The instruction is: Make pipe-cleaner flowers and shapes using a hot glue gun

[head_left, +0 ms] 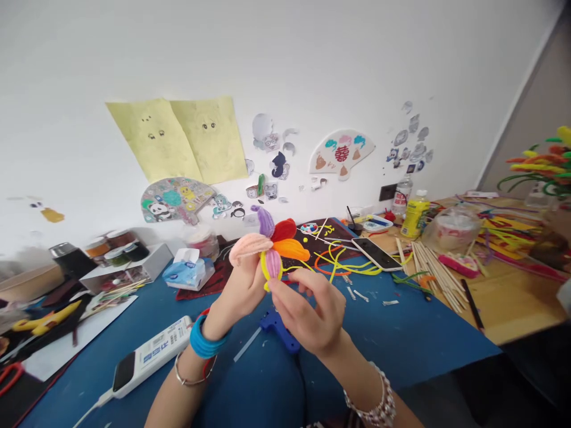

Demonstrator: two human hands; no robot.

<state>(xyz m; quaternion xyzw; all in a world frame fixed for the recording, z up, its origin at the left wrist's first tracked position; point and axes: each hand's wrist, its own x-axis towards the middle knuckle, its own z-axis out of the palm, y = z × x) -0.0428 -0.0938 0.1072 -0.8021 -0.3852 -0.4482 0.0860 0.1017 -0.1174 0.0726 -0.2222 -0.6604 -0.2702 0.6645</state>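
A flower of fuzzy stems (271, 258) is raised over the blue table mat (375, 333), between the person's two hands. Its petals are peach, purple, red and orange, and a lilac one edged in yellow points downward. The right hand (314, 309) pinches the lower end of that lilac petal between thumb and forefinger, the other fingers curled. The left hand (247, 285) is up against the flower from behind, below the peach petal; its fingertips are hidden, so I cannot tell how tightly they close. A blue coiled band (206, 337) circles the left wrist, and a beaded bracelet (375, 398) the right

Below the hands, a blue glue gun (280, 330) lies on the mat, a translucent stick (247, 345) just beside it. To the left lie a white device with a dark screen (154, 353), a cable plugged into it, and a tissue pack (188, 270). Beyond the hands, to the right, loose yellow stems (332, 260) spread near a phone (377, 254). Farther right are thin wooden sticks (433, 273) and a yellow bottle (414, 217). Yellow paper sheets (178, 139) and a decorated white fan (330, 157) hang on the wall behind
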